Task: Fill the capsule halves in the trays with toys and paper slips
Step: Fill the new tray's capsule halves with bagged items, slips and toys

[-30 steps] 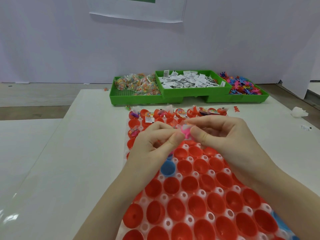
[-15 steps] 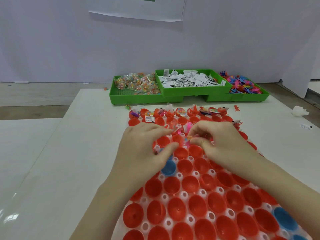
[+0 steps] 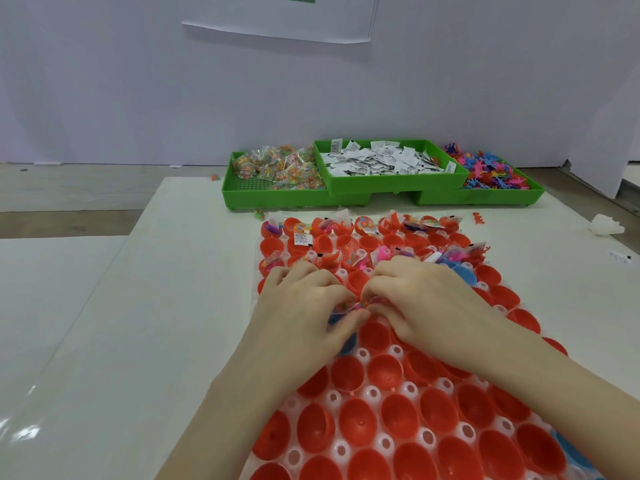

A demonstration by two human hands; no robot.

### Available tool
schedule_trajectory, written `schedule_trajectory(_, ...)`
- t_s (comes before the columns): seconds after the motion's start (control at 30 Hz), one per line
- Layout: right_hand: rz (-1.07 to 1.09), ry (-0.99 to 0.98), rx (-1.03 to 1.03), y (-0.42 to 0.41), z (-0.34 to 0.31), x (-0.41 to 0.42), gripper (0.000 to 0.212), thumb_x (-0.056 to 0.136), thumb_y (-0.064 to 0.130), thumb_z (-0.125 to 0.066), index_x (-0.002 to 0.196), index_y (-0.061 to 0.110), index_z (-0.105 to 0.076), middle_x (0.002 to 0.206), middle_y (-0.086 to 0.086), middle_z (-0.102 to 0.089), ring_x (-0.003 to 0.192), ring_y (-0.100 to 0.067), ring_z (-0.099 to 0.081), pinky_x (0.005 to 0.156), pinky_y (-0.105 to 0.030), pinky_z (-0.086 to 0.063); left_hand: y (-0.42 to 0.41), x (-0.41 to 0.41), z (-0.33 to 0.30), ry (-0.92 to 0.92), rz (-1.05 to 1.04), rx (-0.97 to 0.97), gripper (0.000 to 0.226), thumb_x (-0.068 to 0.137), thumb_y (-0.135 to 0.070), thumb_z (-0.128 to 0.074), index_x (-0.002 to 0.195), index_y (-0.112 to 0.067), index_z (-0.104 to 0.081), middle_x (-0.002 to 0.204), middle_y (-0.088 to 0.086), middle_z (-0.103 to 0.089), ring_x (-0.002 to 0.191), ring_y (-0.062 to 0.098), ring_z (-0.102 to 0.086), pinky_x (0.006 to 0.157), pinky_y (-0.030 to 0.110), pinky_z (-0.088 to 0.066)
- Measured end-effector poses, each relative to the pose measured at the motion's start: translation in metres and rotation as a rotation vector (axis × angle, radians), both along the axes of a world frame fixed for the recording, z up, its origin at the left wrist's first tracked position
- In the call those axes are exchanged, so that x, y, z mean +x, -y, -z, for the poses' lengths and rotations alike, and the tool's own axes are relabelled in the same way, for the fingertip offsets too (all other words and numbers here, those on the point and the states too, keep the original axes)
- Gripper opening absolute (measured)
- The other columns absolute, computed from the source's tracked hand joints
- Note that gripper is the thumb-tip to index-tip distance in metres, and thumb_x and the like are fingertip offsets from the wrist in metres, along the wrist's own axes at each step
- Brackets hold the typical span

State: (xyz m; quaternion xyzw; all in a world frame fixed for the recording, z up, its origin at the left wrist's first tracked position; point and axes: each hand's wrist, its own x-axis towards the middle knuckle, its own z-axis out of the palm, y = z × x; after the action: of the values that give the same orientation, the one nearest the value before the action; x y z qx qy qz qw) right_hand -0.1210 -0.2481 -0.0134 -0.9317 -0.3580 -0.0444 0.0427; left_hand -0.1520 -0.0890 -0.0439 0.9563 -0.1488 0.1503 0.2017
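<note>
Hands | left hand (image 3: pixel 304 306) and right hand (image 3: pixel 419 303) meet mid-tray (image 3: pixel 374 441); fingers pinch small packet (image 3: pixel 360 304); bare table (image 3: pixel 166 306) leftward

Left hand (image 3: pixel 304 306) and right hand (image 3: pixel 420 299) knuckles up, side by side, curled fingertips meeting between them, pinching something small; forearms angled inward.

Two bare forearms, no sleeves

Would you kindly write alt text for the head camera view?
Both hands, left hand and right hand, pinch a small toy packet over a tray of red capsule halves; farther rows are filled. Three green bins sit behind.
</note>
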Motion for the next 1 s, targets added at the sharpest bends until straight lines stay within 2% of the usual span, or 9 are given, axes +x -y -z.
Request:
schedule_trajectory(0.13,0.025,-0.056,0.002,-0.003,0.001,0.007,0.019,0.092,0.023,-0.049,0.104,0.024,-0.063,0.099,0.008,-0.057,0.097,-0.009,-0.050,0.072,-0.024,-0.043,0.001,0.001,0.000,0.046,-0.029,-0.015,0.016,0.084,-0.030,-0.063,0.078,-0.020,-0.074,0.080,-0.008,-0.068,0.084,0.017,-0.057,0.076,0.029,-0.032)
schedule_trajectory(0.23,0.046,-0.116,0.004,-0.006,0.003,0.014,0.019,0.087,0.016,-0.057,0.099,0.024,-0.069,0.084,0.011,-0.055,0.085,-0.007,-0.051,0.058,-0.015,-0.034,0.000,0.001,-0.001,0.035,-0.036,-0.033,0.012,0.081,-0.023,-0.068,0.073,-0.017,-0.075,0.074,-0.005,-0.066,0.078,0.017,-0.056,0.072,0.029,-0.032)
schedule_trajectory(0.33,0.064,-0.162,0.037,-0.009,0.004,0.019,0.025,0.082,0.003,-0.059,0.094,0.020,-0.071,0.067,0.016,-0.050,0.075,-0.004,-0.054,0.061,-0.013,-0.039,0.000,0.001,-0.003,0.009,-0.029,-0.046,0.014,0.083,-0.023,-0.065,0.077,-0.016,-0.075,0.072,-0.006,-0.062,0.075,0.015,-0.051,0.070,0.028,-0.033)
schedule_trajectory(0.4,0.057,-0.163,0.072,-0.010,0.004,0.020,0.027,0.078,-0.002,-0.057,0.090,0.017,-0.071,0.073,0.012,-0.062,0.078,-0.008,-0.061,0.070,-0.024,-0.051,0.001,0.002,-0.002,-0.003,-0.025,-0.052,0.018,0.087,-0.028,-0.058,0.085,-0.019,-0.073,0.077,-0.009,-0.059,0.079,0.011,-0.046,0.073,0.025,-0.028)
schedule_trajectory(0.5,0.021,-0.111,0.086,-0.007,0.004,0.020,0.020,0.079,0.000,-0.058,0.092,0.013,-0.067,0.079,0.002,-0.069,0.080,-0.015,-0.063,0.073,-0.036,-0.051,0.002,0.000,-0.002,-0.012,-0.017,-0.015,0.028,0.088,-0.034,-0.044,0.090,-0.021,-0.070,0.080,-0.008,-0.061,0.083,0.013,-0.050,0.076,0.025,-0.027)
schedule_trajectory(0.63,-0.016,-0.078,0.110,-0.005,0.002,0.019,0.008,0.079,0.015,-0.068,0.085,0.016,-0.072,0.074,0.007,-0.063,0.075,-0.012,-0.058,0.069,-0.025,-0.044,0.003,-0.003,-0.005,-0.001,-0.033,0.011,0.020,0.077,-0.024,-0.050,0.078,-0.020,-0.070,0.068,-0.007,-0.061,0.072,0.016,-0.057,0.074,0.032,-0.037)
schedule_trajectory(0.73,0.019,-0.136,0.186,-0.003,0.001,0.019,0.011,0.075,0.017,-0.073,0.086,0.017,-0.074,0.070,0.012,-0.053,0.062,0.004,-0.046,0.062,-0.016,-0.037,0.003,-0.004,-0.006,0.017,-0.026,0.025,0.016,0.073,-0.021,-0.053,0.073,-0.021,-0.069,0.062,-0.007,-0.059,0.067,0.016,-0.058,0.070,0.035,-0.043)
schedule_trajectory(0.9,0.105,-0.338,0.301,0.003,-0.005,0.021,0.027,0.074,0.006,-0.074,0.100,0.014,-0.071,0.077,0.011,-0.061,0.067,0.007,-0.055,0.068,-0.010,-0.048,0.001,-0.004,-0.007,-0.020,0.018,0.026,0.039,0.078,-0.034,-0.031,0.078,-0.023,-0.068,0.071,-0.010,-0.060,0.075,0.013,-0.056,0.077,0.030,-0.033)
schedule_trajectory(1.0,0.108,-0.327,0.296,0.005,-0.007,0.020,0.030,0.074,0.006,-0.074,0.103,0.014,-0.070,0.082,0.008,-0.063,0.067,0.008,-0.054,0.068,-0.007,-0.047,0.001,-0.004,-0.006,-0.011,0.032,0.019,0.036,0.077,-0.037,-0.034,0.075,-0.024,-0.068,0.072,-0.011,-0.061,0.075,0.012,-0.056,0.078,0.027,-0.030)
